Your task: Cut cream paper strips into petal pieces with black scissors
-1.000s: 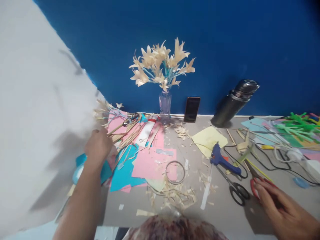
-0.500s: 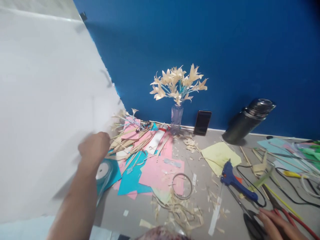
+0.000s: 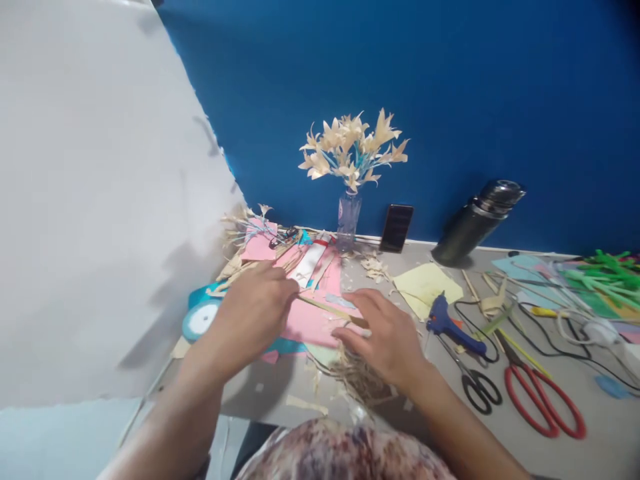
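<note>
Between my two hands runs a narrow, greenish-tan dried leaf strip [image 3: 325, 307], stretched over the pink paper [image 3: 313, 323]. My left hand [image 3: 265, 300] is closed around its left end. The right end passes between thumb and fingers of my right hand [image 3: 387, 330], loosely curled around it. Below the right hand lies a heap of thin tan shreds [image 3: 363, 380]. A roll of light-blue ribbon [image 3: 203, 321] is beside my left wrist. More dried strips [image 3: 227, 270] lie behind the left hand, partly hidden by it.
Pale artificial flowers [image 3: 350, 150] stand in a clear bottle [image 3: 349, 220] near the blue wall. A phone [image 3: 397, 228] and a dark flask [image 3: 475, 223] stand there too. To the right lie a blue glue gun [image 3: 457, 327], black scissors [image 3: 481, 392], red-handled scissors [image 3: 545, 403] and cords.
My left hand has come from the far left to the middle with the strip. My right hand has left the scissors at the right and now meets the strip. The view has shifted slightly.
</note>
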The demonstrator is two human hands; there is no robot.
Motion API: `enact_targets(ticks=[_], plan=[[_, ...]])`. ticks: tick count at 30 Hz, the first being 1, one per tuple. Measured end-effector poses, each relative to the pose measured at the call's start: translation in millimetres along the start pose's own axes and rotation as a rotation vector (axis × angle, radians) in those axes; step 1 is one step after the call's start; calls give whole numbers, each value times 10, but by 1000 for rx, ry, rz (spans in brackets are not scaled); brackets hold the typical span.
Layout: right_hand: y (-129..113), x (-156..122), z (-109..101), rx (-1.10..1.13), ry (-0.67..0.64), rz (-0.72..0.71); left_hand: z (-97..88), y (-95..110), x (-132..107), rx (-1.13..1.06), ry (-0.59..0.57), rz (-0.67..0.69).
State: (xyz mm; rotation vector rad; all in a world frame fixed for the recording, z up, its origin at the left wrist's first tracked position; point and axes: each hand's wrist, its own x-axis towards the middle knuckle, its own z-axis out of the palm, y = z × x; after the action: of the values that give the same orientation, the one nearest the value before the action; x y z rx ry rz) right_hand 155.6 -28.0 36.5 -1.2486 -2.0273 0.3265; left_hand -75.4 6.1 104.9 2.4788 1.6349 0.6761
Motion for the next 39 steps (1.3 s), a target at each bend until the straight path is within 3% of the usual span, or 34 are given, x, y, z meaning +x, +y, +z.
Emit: enact_targets(ticks=[1, 3, 6, 7, 8, 11, 15, 22, 31, 34, 39], plan=[[-29, 42, 51, 55, -36, 19, 10, 89, 32, 36, -89, 102], [-49, 57, 126, 214, -51, 145, 18, 211, 48, 41, -61, 195], [-43, 0, 173, 558, -19, 444, 126, 286, -15, -138, 238, 53], [-40, -19, 175, 661, -12, 525, 205, 295, -47, -246, 280, -35], [-39, -33, 172, 742, -13, 578, 302, 303, -79, -378, 241, -111], [-32, -53, 151, 857, -54, 597, 626, 325, -155, -895, -138, -259], [5, -84, 131, 905, -159, 608, 873, 352, -179, -1218, -290, -376], [86, -153, 195, 1049, -176, 692, 910, 325, -169, -1286, -342, -450], [-59, -123, 229, 524, -20, 538, 1073, 387, -187, -1202, -156, -461], [-48, -153, 239, 546, -6, 529, 1057, 366, -162, -1292, -236, -533], [28, -215, 269, 596, 40, 562, 974, 350, -152, -1228, -314, -509]])
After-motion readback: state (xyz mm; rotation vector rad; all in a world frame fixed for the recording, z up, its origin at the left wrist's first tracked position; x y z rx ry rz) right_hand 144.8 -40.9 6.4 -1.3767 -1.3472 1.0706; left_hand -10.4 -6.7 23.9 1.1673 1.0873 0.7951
